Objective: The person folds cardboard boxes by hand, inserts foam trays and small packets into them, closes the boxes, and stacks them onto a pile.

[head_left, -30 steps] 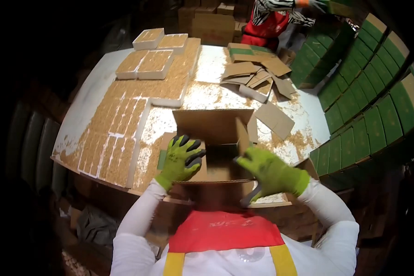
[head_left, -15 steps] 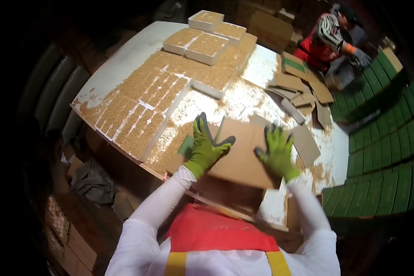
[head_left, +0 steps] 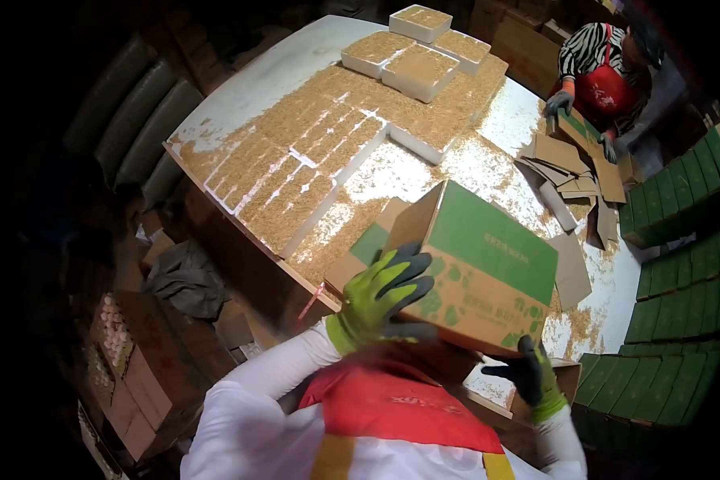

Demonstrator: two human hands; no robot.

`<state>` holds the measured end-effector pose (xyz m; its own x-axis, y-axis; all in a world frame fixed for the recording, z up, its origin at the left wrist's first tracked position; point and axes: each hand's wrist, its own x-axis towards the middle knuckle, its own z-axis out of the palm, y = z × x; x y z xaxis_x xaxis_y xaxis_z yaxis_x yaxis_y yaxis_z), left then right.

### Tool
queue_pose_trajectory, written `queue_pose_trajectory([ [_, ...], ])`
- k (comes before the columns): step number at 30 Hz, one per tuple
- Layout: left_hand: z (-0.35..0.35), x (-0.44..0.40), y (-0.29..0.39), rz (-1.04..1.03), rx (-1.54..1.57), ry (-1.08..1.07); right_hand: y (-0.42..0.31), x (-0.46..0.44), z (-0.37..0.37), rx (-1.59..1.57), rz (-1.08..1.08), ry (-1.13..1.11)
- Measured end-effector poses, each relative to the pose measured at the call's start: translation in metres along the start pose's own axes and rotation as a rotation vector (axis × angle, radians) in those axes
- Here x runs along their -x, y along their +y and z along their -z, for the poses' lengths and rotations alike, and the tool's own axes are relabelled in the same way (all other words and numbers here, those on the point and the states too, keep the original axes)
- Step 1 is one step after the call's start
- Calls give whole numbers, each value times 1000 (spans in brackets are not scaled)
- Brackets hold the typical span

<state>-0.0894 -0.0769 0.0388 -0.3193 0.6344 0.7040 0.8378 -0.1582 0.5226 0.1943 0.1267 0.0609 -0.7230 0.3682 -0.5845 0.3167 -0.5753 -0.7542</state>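
A green-and-brown cardboard box (head_left: 480,276) is tilted up in front of me at the table's near edge, its printed side towards me. My left hand (head_left: 380,304), in a green glove with grey fingers, presses its fingers against the box's left side. At the lower right corner of the box, my right hand (head_left: 536,380) supports it with the thumb spread apart; part of its grip is hidden. Behind my left hand lies a flat piece of green-and-brown cardboard (head_left: 368,244).
White trays (head_left: 420,72) full of tan grain-like material stand on the white table (head_left: 520,108). Cardboard pieces (head_left: 564,160) lie at the right. Green boxes (head_left: 672,312) are stacked beyond. A co-worker (head_left: 608,80) handles cardboard. An open carton (head_left: 148,360) stands at lower left.
The box has been turned up, so its green printed side now shows. My left hand moved to its left side, my right hand down to its lower corner. The co-worker now holds cardboard.
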Motion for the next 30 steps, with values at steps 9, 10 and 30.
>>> queue_pose_trajectory([
  [9,16,30,-31,1103,-17,-525,152,-79,44,821,599,157],
  [10,17,26,-37,1153,1,-546,109,-80,53,1048,753,203],
  [30,117,145,-259,1644,287,812,6,-138,-68,1478,700,682],
])
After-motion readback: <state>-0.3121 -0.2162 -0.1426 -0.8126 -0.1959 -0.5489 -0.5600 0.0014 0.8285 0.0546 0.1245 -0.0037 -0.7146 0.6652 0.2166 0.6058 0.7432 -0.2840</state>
